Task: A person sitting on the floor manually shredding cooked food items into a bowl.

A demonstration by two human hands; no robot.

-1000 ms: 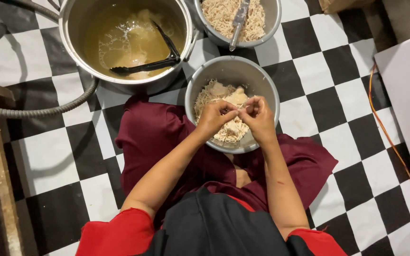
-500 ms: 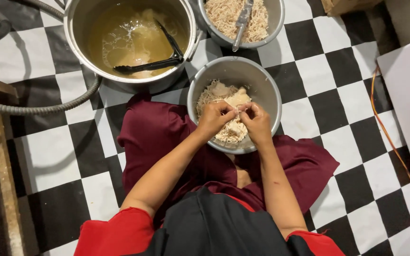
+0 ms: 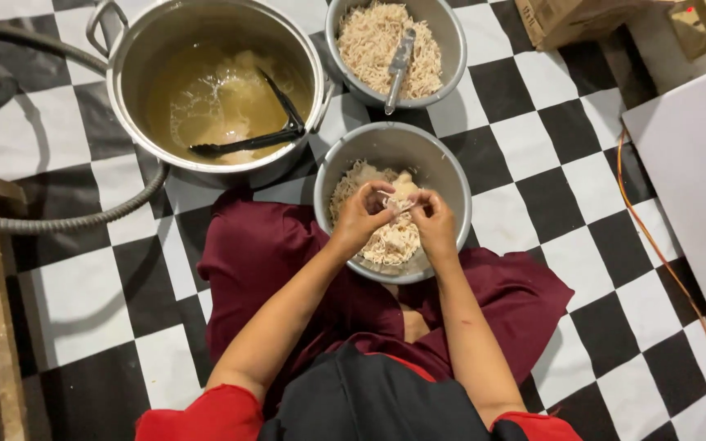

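Observation:
I sit on a checkered floor with a round metal bowl [image 3: 449, 175] between my knees. It holds pale cooked chicken [image 3: 386, 241], part chunks and part shreds. My left hand [image 3: 359, 214] and my right hand [image 3: 433, 222] meet over the bowl, fingertips pinching one small piece of chicken [image 3: 394, 204] between them. A second metal bowl [image 3: 451, 33] behind it is heaped with shredded chicken [image 3: 365, 41] and has a metal utensil [image 3: 398, 61] lying across it.
A large steel pot [image 3: 136, 49] of yellowish broth with black tongs [image 3: 255, 139] in it stands at the back left. A grey corrugated hose [image 3: 67, 216] curves around it. An orange cable [image 3: 655, 245] and a white board [image 3: 696, 163] lie on the right, a cardboard box [image 3: 565, 16] beyond.
My hands have stayed over the near bowl, pulling the chicken piece apart with small finger movements. The camera view shifted slightly, so the pots sit a little lower in the frame.

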